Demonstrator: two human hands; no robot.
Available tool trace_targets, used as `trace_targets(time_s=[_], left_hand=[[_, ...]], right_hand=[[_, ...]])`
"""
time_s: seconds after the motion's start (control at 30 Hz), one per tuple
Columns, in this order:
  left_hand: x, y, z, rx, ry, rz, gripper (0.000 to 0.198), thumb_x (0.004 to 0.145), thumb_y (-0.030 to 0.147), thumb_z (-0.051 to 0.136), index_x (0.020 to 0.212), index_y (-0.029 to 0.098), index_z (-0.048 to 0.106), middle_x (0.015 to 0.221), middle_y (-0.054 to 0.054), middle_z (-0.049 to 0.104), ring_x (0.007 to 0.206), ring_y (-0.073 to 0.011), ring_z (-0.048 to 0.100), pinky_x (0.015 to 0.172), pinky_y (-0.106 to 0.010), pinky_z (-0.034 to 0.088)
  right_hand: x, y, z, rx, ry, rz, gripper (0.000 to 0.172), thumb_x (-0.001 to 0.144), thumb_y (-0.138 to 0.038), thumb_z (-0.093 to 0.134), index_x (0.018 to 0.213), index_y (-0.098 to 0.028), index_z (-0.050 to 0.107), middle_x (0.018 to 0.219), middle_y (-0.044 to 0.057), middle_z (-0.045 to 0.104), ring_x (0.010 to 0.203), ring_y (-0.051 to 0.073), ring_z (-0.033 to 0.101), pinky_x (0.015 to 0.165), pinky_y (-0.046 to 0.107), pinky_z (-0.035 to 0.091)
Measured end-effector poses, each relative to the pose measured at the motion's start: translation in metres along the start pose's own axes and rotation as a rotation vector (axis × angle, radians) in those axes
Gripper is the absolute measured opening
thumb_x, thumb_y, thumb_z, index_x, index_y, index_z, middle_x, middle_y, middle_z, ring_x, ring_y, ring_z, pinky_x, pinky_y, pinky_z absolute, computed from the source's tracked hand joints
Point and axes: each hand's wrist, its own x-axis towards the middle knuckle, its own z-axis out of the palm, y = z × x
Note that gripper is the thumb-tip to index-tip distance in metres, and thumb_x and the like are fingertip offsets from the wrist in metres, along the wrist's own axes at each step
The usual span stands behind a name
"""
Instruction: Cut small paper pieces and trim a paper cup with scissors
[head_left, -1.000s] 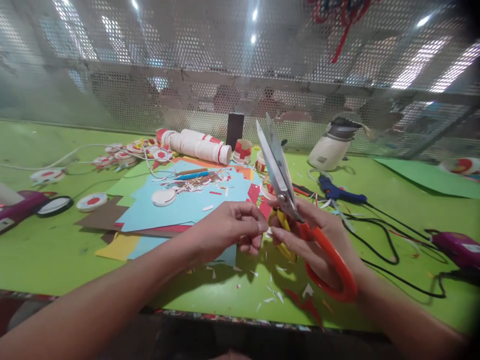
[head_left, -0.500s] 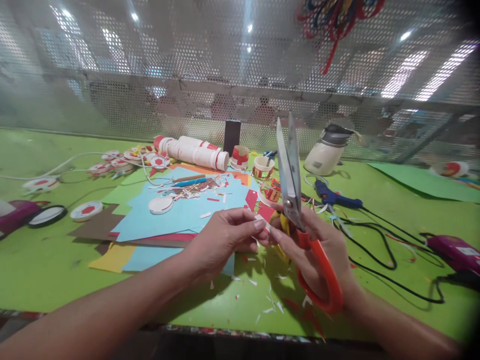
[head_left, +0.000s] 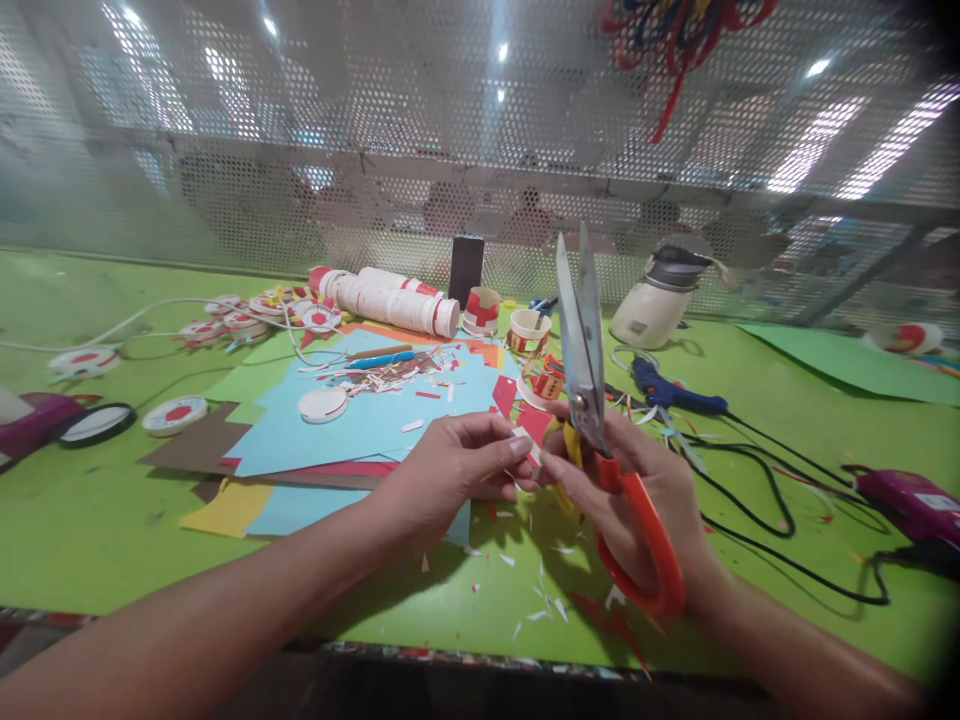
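Pinched between the thumb and fingers of my left hand (head_left: 457, 465) is a small white piece of paper (head_left: 527, 440). My right hand (head_left: 652, 490) holds large scissors (head_left: 581, 350) with orange and yellow handles, their blades pointing up and slightly apart. The thumb and a fingertip of that hand also reach the paper's right edge. Under both hands, white and red paper scraps (head_left: 559, 608) are scattered on the green table (head_left: 352, 600). Left of my hands lie stacked coloured sheets (head_left: 300, 440), with a white disc (head_left: 322, 404) and a blue pen-like tool (head_left: 381, 361) on top.
White paper rolls (head_left: 382, 300) lie at the back, near small tubs (head_left: 529, 332) and a dark upright box (head_left: 466, 268). To the right are a blue glue gun (head_left: 675, 388), black cables, a pale jug (head_left: 652, 300) and a purple tool (head_left: 904, 505). Decorated discs (head_left: 244, 325) sit at left.
The view has shifted very slightly. Both hands keep nearly the same pose, with the paper and the scissors still held.
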Motion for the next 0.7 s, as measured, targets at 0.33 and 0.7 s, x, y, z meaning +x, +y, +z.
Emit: trace_targets(time_s=[0.33,0.7], left_hand=[[-0.001,0.0,0.001,0.028,0.039,-0.03,0.023,0.074,0.034,0.067,0.072,0.013,0.059,0.072,-0.003,0.062,0.067,-0.0115,0.058,0.064,-0.026,0.044],[-0.002,0.042,-0.023,-0.074,0.315,0.295,0.015,0.075,0.024,0.066,0.07,0.013,0.058,0.073,-0.003,0.063,0.076,-0.0136,0.061,0.072,-0.027,0.046]], right_hand=[[0.002,0.0,-0.001,-0.016,-0.009,-0.008,0.029,0.08,-0.016,0.06,0.108,-0.019,0.057,0.075,-0.002,0.06,0.063,0.011,0.059,0.061,0.024,0.051],[0.003,-0.008,-0.015,-0.293,-0.232,-0.018,0.024,0.083,-0.038,0.056,0.101,-0.025,0.065,0.064,-0.001,0.062,0.055,0.016,0.058,0.048,0.023,0.046]])
